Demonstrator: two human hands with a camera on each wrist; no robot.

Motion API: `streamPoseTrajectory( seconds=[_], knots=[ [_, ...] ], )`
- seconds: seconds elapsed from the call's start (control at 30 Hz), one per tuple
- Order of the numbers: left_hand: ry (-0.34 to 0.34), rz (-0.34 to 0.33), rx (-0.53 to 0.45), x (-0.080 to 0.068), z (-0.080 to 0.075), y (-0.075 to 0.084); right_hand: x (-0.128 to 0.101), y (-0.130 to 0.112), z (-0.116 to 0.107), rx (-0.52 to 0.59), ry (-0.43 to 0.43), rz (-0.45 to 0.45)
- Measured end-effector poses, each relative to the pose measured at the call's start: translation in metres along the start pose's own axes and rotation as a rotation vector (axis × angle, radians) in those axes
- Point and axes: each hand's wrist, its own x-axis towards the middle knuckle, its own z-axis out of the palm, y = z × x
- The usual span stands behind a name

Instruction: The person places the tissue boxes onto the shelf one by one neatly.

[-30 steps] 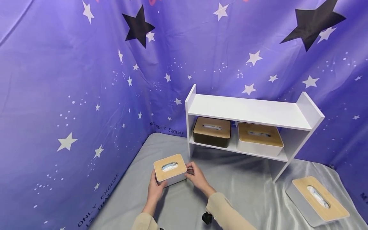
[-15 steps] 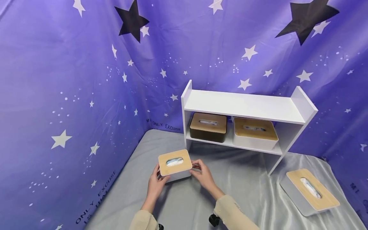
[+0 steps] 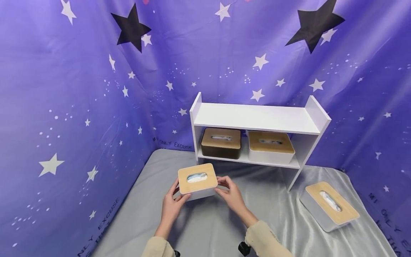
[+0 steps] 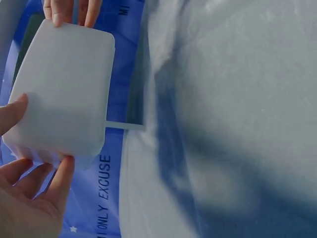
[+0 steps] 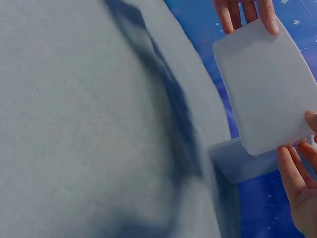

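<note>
A small white tissue box (image 3: 197, 181) with a wooden lid is held off the grey cloth between both hands. My left hand (image 3: 172, 203) grips its left end, thumb on the near side. My right hand (image 3: 230, 194) grips its right end. In the left wrist view the box's white underside (image 4: 62, 94) shows, with my left hand (image 4: 29, 186) on the near end and the other hand's fingertips (image 4: 69, 10) at the far end. The right wrist view shows the same underside (image 5: 267, 84) held by my right hand (image 5: 299, 173).
A white two-tier shelf (image 3: 257, 119) stands behind, its top bare. On its lower board sit a dark box (image 3: 221, 143) and a white box (image 3: 270, 147), both wood-lidded. A larger white tissue box (image 3: 329, 206) lies on the cloth at right. Purple starry fabric walls enclose everything.
Both hands have lifted the small tissue box off the cloth and carried it slightly up and to the right. The head view has shifted, so the shelf sits further left.
</note>
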Motion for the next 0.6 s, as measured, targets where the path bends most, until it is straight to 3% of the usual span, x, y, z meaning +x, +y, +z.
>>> streamPoseTrajectory(
  seconds=[0.3,0.6],
  knots=[
    [0.028,0.023,-0.028,-0.002,0.006,0.018,-0.006,-0.024,-0.019,0.011,0.035,-0.049],
    [0.024,0.089,-0.057,0.012,0.017,0.043,0.003,-0.045,-0.041,-0.022,0.083,-0.100]
  ],
)
